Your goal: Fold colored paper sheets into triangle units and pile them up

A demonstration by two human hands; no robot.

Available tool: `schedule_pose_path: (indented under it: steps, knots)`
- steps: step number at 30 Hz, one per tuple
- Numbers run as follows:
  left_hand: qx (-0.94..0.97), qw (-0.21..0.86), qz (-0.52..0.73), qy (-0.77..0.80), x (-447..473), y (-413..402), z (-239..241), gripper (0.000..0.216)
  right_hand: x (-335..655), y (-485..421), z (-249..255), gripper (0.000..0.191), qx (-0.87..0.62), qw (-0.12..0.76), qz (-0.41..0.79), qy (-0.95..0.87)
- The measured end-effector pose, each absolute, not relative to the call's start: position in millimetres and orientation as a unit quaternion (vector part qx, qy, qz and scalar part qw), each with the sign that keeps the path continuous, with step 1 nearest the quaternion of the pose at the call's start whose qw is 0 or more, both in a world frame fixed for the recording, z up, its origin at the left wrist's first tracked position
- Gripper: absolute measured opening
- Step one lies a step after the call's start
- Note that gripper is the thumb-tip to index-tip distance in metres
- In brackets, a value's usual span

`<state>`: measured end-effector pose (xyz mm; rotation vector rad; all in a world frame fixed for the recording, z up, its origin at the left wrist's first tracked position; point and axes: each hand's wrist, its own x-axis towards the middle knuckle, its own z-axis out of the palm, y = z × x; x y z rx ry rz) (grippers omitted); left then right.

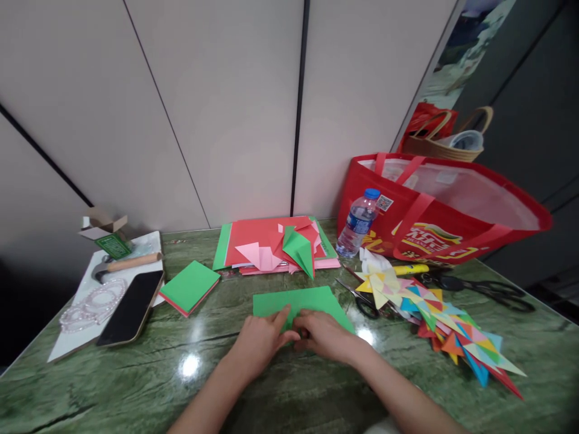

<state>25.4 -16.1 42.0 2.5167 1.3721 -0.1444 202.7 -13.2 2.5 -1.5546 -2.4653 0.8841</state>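
Note:
A sheet of green paper (312, 296) lies on the table in front of me, its near edge hidden under my hands. My left hand (262, 339) rests on its lower left part, index finger stretched out over the paper and thumb apart. Beside it, my right hand (323, 333) has its fingers curled together at the paper's near edge, close to my left thumb. Beyond the sheet, folded pink and green paper pieces (299, 250) sit on a stack of red, pink and green sheets (253, 232).
Left are a green square paper stack (190, 286), a phone (131, 310), beads (93, 307) and a small box (111, 235). Right are a water bottle (358, 224), a red bag (416, 211), small scissors (365, 306), black scissors (488, 289) and colourful folded paper (456, 328).

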Motion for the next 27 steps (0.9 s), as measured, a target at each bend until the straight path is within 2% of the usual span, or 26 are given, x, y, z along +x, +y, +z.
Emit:
schedule_pose_path:
  steps: [9,15,19,22,27]
  knots:
    - [0.864,0.093,-0.044,0.493,28.7,-18.6,58.8,0.064,203.9,-13.8,4.8,0.017,-0.509,0.053,0.306,-0.803]
    - [0.874,0.088,-0.068,0.472,29.4,-18.5,56.3,0.060,203.4,-13.7,7.5,0.016,-0.512,0.044,0.302,-0.803]
    - [0.901,0.074,-0.003,0.428,26.4,-17.1,49.6,0.057,203.5,-13.7,5.1,0.018,-0.516,0.038,0.302,-0.801]
    - [0.923,0.047,0.064,0.376,24.8,-15.0,42.4,0.064,203.1,-13.7,3.2,0.018,-0.513,0.045,0.299,-0.803]
    - [0.919,0.036,0.053,0.390,24.6,-11.8,31.9,0.073,202.7,-13.4,2.8,0.015,-0.504,0.060,0.302,-0.807]
